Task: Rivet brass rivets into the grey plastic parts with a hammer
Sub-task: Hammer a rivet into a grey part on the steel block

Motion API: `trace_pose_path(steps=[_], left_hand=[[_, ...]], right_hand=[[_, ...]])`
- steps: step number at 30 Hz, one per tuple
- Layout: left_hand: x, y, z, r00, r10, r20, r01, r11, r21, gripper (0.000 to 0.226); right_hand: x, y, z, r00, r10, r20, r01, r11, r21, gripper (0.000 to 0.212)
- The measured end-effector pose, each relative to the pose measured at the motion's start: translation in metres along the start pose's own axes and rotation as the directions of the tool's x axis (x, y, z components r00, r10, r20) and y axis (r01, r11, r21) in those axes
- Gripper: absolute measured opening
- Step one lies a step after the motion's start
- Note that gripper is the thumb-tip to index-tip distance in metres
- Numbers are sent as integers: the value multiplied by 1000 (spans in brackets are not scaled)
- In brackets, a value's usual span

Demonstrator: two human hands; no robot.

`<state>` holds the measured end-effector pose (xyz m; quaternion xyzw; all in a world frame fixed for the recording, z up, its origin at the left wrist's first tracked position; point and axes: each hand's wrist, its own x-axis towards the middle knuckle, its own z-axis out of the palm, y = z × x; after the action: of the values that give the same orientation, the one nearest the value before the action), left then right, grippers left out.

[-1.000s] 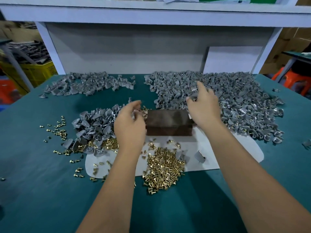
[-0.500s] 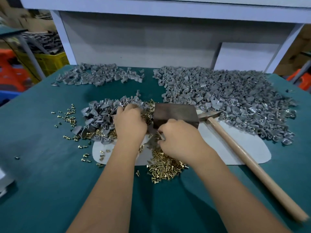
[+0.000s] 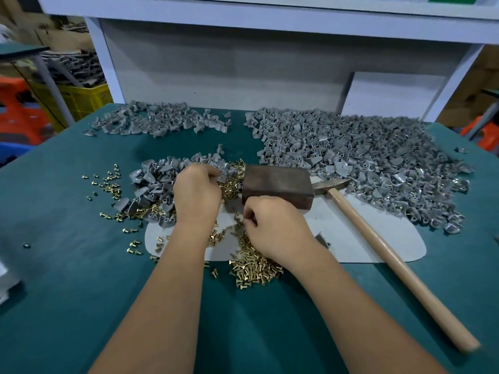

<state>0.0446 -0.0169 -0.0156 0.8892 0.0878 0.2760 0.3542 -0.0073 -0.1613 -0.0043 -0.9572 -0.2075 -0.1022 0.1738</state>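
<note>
My left hand (image 3: pixel 197 197) lies on the near pile of grey plastic parts (image 3: pixel 156 182), its fingers curled round a part at the pile's right edge. My right hand (image 3: pixel 278 230) is just in front of the brown metal block (image 3: pixel 278 184), fingertips pinched together over the brass rivets (image 3: pixel 255 268); a glint of brass shows between them. The hammer (image 3: pixel 391 255) lies untouched to the right, its head beside the block and its wooden handle pointing toward me.
A large heap of grey parts (image 3: pixel 364 157) fills the right rear of the green table, and a smaller heap (image 3: pixel 162 121) lies at the left rear. Loose rivets (image 3: pixel 108 182) are scattered on the left. A white mat (image 3: pixel 378 247) lies under the block.
My right hand came back from the large heap to the rivets in front of the block. The left hand stayed at the near pile. The hammer is now in view.
</note>
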Motion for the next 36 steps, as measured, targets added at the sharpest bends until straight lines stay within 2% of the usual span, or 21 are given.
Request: trace_pose_path(steps=[3,7,10,14,17,20,24,27,29,32,36], left_hand=[[-1,1,-1,999,35,-18,-35,999,-15,31],[-1,-4,2,991,47,123,-74,972,223,37],[-1,-5,2,984,29,178,-69,973,219,35],[-1,-3,1,991,91,100,-102,989,111,28],[-2,1,0,987,158,-15,-158,986,-61,22],[-5,11,4,990,135,-51,-144,955,-259,21],[-17,32,15,977,182,107,-120,895,-430,28],[-25,40,20,940,198,279,-42,875,-482,37],[-27,40,19,917,217,335,-11,854,-520,47],[-25,40,16,913,210,350,32,818,-575,59],[-23,41,14,950,125,287,34,871,-491,49]], right_hand=[[-1,-1,-2,998,-14,-64,19,997,72,5],[2,8,-7,977,17,-214,10,992,128,10],[4,20,-9,955,101,-280,-55,984,169,13],[7,37,-13,916,192,-353,-110,965,239,16],[7,44,-15,881,245,-404,-132,949,287,14],[7,50,-19,857,320,-404,-168,914,368,14],[9,57,-21,822,413,-392,-235,873,426,14],[10,58,-20,801,440,-406,-240,857,456,14],[10,57,-19,798,445,-405,-238,852,467,14],[10,57,-19,807,449,-384,-246,847,472,15],[11,56,-18,823,444,-354,-252,844,473,16]])
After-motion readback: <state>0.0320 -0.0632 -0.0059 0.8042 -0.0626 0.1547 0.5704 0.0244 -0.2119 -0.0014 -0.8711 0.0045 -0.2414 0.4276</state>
